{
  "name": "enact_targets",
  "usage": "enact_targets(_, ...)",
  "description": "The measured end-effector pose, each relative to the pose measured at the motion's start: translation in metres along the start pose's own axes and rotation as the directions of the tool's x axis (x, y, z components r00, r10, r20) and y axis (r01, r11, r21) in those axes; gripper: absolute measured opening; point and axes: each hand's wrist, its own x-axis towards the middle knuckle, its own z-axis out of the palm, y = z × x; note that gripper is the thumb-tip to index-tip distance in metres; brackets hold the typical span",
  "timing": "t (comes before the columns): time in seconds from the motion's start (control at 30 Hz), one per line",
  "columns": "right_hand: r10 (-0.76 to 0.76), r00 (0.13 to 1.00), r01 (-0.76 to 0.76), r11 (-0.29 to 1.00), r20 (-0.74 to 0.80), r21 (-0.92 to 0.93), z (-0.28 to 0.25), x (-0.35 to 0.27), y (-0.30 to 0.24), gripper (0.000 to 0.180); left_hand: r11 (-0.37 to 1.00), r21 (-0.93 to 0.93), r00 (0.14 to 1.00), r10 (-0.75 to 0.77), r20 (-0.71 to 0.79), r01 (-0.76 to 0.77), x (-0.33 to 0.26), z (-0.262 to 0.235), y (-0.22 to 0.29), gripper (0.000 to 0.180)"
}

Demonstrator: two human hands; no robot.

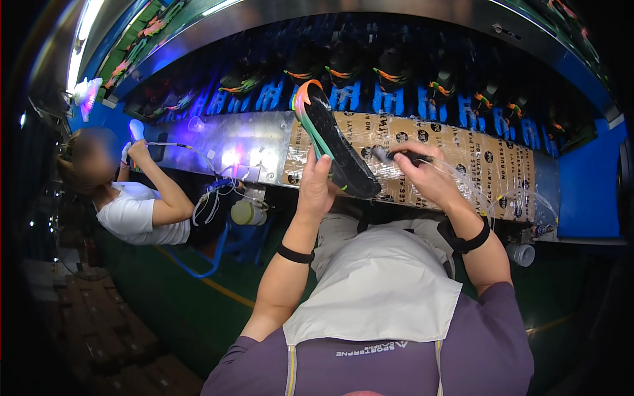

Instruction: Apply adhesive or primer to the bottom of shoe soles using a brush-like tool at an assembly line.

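Observation:
My left hand [316,189] is closed round the edge of a shoe sole [330,142], holding it tilted above the bench. The sole has a black, shiny inner face and an orange-to-green rim. In my right hand [428,177] is a brush [408,157] with a dark handle and a grey head. The brush head is close to the right side of the sole, apart from it. Thin clear tubing [465,177] runs away from near my right hand.
Printed cardboard [505,168] covers the bench before me, beside bare metal [257,135]. Behind it, dark shoes [393,63] with orange tips hang above blue supports [388,99]. At left sits a co-worker [142,214] holding a pale-blue sole [137,129]. A jar [247,212] hangs below the bench.

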Motion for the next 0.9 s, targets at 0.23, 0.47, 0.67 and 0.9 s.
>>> enact_targets(0.23,0.029,0.980,0.010,0.981,-0.197,0.195,0.002,0.006,0.045,0.027,0.895,-0.404,0.982,-0.166,0.092,0.189,0.002,-0.024,0.003,0.082)
enact_targets(0.47,0.020,0.932,0.031,0.990,-0.362,0.135,0.011,0.003,0.117,0.035,0.654,-0.718,0.959,-0.274,0.067,0.237,-0.025,-0.030,0.004,0.086)
enact_targets(0.67,0.014,0.934,0.029,0.993,-0.358,0.114,0.019,-0.001,0.141,0.036,0.767,-0.412,0.831,-0.272,0.486,0.492,0.000,0.027,0.053,0.092)
enact_targets(0.9,-0.043,0.934,0.076,0.994,-0.355,0.079,0.019,-0.001,0.136,0.036,0.921,-0.254,0.615,0.021,0.788,0.295,0.149,0.201,0.152,0.100)
